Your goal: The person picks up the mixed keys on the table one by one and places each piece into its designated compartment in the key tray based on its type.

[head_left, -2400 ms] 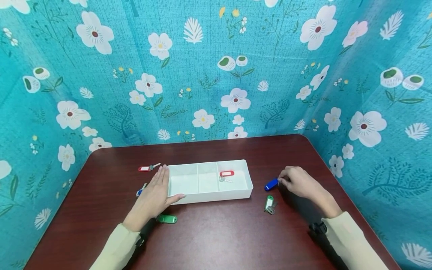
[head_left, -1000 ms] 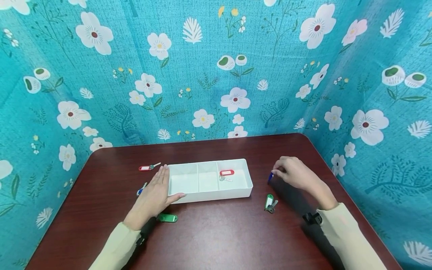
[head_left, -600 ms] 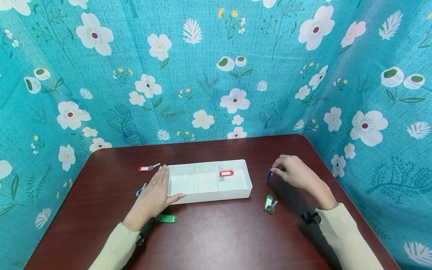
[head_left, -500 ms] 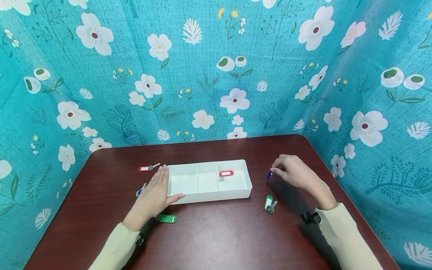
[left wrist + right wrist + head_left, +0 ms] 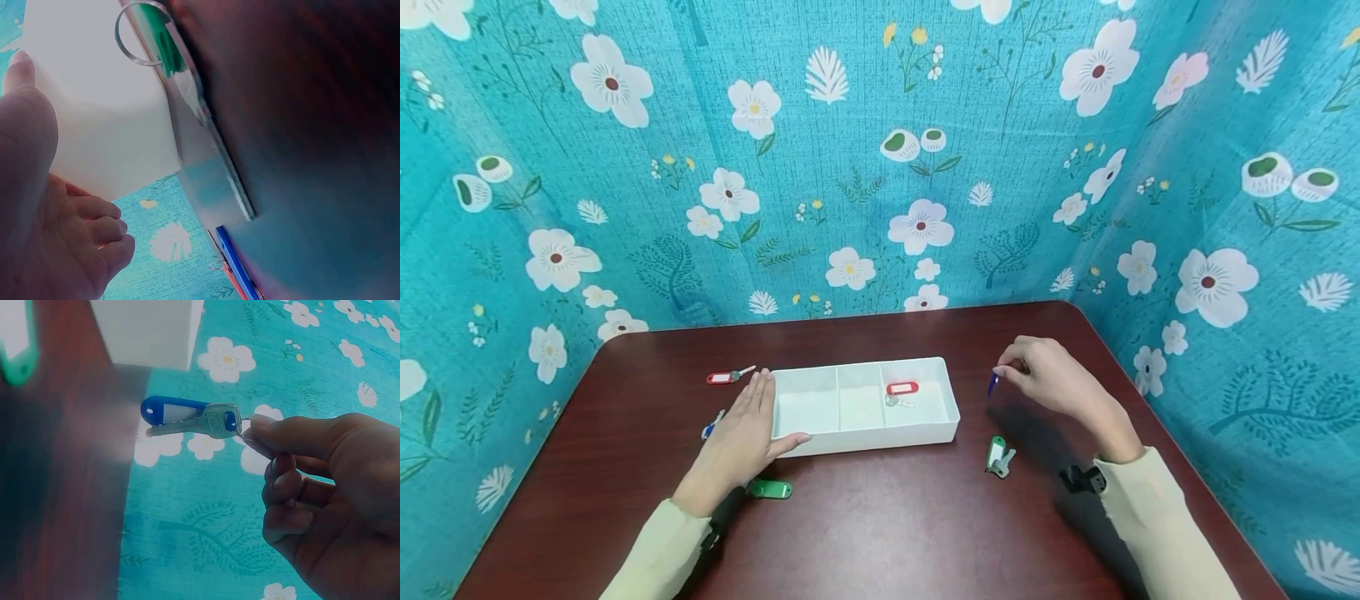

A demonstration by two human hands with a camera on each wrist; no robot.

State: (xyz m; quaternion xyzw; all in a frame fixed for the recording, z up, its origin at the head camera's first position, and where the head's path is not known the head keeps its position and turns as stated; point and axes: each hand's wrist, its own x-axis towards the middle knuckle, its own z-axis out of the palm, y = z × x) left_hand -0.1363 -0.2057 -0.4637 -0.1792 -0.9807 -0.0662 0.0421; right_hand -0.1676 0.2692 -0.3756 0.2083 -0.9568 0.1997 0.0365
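Observation:
My right hand (image 5: pixel 1052 375) pinches the metal ring of a key with a blue tag (image 5: pixel 181 411) between thumb and forefinger. Key and tag dangle above the table, right of a white three-compartment tray (image 5: pixel 865 438). My left hand (image 5: pixel 737 437) lies with straight fingers against the tray's left end, thumb along its front wall. In the tray's right compartment lies a key with a red tag (image 5: pixel 902 388). Near my left hand are a green-tagged key (image 5: pixel 771 489), a partly hidden blue-tagged key (image 5: pixel 708 431) and a red-tagged key (image 5: pixel 721 378).
Another green-tagged key (image 5: pixel 996 454) lies on the dark wooden table (image 5: pixel 880 533), in front of my right hand. A teal flowered cloth (image 5: pixel 865 167) hangs behind the table and along both sides.
My right hand has lifted the blue-tagged key off the table by its ring and moved slightly left toward the tray. My left hand stays at the tray's end.

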